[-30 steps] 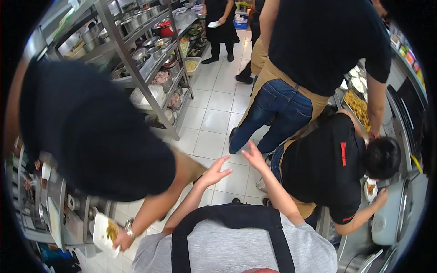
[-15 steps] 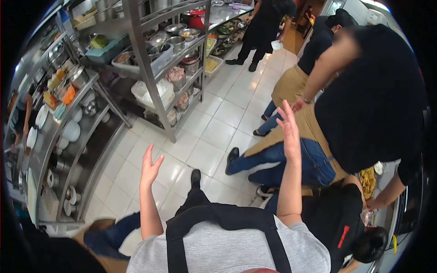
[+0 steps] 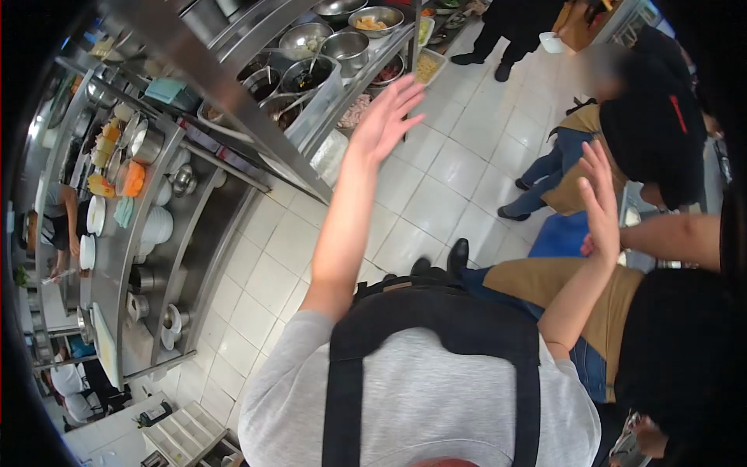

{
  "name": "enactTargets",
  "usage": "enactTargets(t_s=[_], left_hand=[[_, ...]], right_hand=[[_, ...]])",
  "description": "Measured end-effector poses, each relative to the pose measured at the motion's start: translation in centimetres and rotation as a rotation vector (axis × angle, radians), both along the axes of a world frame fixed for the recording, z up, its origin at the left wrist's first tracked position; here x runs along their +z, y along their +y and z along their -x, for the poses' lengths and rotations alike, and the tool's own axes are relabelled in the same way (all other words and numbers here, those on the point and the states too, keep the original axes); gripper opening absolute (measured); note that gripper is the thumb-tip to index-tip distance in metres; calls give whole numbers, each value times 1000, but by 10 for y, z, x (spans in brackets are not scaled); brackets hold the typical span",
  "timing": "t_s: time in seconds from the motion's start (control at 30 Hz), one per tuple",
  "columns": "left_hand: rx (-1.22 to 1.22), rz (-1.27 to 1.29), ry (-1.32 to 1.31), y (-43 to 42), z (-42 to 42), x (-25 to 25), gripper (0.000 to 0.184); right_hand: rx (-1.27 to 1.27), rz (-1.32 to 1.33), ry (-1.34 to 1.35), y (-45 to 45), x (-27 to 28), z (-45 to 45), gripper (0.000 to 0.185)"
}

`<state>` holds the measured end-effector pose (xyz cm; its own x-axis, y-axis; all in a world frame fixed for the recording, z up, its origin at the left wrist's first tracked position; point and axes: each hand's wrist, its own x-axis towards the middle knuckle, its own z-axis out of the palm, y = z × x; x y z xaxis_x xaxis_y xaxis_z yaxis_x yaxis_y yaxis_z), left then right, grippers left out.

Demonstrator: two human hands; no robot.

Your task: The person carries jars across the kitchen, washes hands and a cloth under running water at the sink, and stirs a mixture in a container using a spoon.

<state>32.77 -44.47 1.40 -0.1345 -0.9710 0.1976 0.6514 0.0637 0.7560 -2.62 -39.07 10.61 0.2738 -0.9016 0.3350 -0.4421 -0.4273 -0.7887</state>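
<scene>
My left hand is raised in front of me, empty, with its fingers spread. In the view it overlaps the edge of a steel shelf rack that carries bowls of food; whether it touches the rack I cannot tell. A steel bowl and a white tub with several small pots are near it on the rack. My right hand is also up and empty, its fingers stretched out. Just beside it is another person's forearm, along with that person's tan apron.
Co-workers in black shirts stand close on my right, with another person farther ahead. At left a curved steel counter holds white bowls and an orange container. White floor tiles run between; a white drawer rack stands lower left.
My view has moved forward and turned, bringing the shelf rack closer. My left hand has risen up and to the right; my right hand now appears farther right. Both stay empty.
</scene>
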Motion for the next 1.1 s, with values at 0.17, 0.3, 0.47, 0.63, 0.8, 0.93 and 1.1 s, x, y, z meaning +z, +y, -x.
enactTargets(t_s=[0.17,0.3,0.47,0.63,0.8,0.93,1.1], left_hand=[[-111,-222,905,-167,27,-8,55],[16,-343,980,-264,46,-1,57],[9,-354,932,-357,69,-1,59],[-145,-209,785,-435,91,-17,63],[44,-561,766,-525,113,-94,62],[-5,-917,580,-560,149,-156,57],[-536,-1124,205,-580,246,-183,49]], right_hand=[[-59,-19,85,-89,-16,24,50],[-82,-35,32,-168,-19,47,48],[-141,-20,141,-251,-2,63,48],[-133,32,315,-318,-13,103,55],[-382,-146,324,-358,-46,166,64],[-622,-277,310,-373,-50,203,63],[-824,-361,203,-387,-55,241,62]])
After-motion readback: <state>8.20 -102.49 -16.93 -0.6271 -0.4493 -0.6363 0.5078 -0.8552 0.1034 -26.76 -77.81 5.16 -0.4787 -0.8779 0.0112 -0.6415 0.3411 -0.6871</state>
